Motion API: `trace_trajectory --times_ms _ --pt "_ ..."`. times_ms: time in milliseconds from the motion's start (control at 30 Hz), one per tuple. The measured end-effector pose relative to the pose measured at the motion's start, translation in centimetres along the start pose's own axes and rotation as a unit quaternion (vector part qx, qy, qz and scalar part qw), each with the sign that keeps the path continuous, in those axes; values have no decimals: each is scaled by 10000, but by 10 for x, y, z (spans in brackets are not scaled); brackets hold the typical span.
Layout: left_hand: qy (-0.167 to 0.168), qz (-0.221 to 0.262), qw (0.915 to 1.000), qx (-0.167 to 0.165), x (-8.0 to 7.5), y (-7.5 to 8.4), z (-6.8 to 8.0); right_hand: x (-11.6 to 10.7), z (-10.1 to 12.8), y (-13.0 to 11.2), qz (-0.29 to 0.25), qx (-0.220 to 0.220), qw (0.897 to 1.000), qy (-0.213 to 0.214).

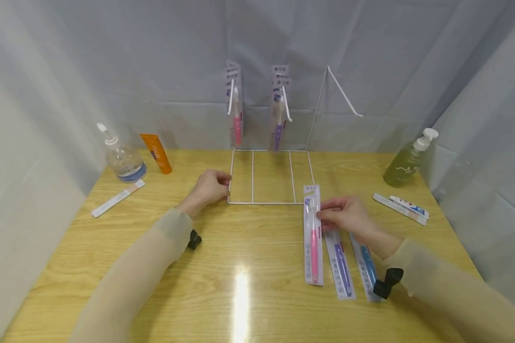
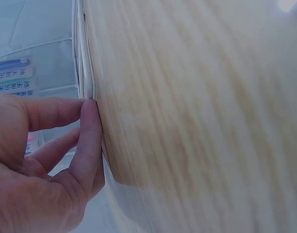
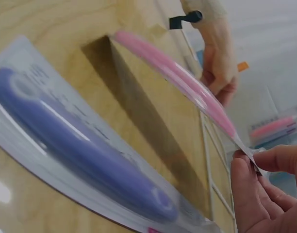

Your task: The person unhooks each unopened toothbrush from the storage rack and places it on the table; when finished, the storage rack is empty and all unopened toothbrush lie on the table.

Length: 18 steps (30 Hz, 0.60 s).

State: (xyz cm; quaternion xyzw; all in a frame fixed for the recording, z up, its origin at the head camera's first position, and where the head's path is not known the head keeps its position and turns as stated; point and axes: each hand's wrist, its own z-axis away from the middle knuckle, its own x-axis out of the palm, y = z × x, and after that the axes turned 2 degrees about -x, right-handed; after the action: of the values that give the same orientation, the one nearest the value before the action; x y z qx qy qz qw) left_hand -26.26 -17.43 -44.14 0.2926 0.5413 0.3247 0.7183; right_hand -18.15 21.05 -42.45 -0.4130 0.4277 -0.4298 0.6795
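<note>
On the worktop [image 1: 257, 286], far left, a clear pump bottle [image 1: 122, 159] holds clear liquid, beside an orange tube [image 1: 156, 152] and a flat white strip [image 1: 118, 198]. The left hand [image 1: 210, 187] pinches the near left corner of the white wire rack [image 1: 269, 177], where two packed toothbrushes hang on hooks. The right hand [image 1: 345, 214] pinches the upper end of the pink toothbrush pack [image 1: 313, 236], lifting that end while its far end rests on the worktop; purple [image 1: 340, 264] and blue [image 1: 366, 267] packs lie beside it. Far right lie a toothpaste box [image 1: 401, 208] and a pump bottle of green liquid [image 1: 405, 162]
</note>
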Motion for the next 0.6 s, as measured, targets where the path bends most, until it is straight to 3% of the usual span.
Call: trace_trajectory --times_ms 267,600 --pt "-18 15 10000 52 -1 1 -1 11 6 9 145 423 9986 -283" --pt "54 -39 10000 43 0 -1 -1 16 4 14 606 333 9970 -351"
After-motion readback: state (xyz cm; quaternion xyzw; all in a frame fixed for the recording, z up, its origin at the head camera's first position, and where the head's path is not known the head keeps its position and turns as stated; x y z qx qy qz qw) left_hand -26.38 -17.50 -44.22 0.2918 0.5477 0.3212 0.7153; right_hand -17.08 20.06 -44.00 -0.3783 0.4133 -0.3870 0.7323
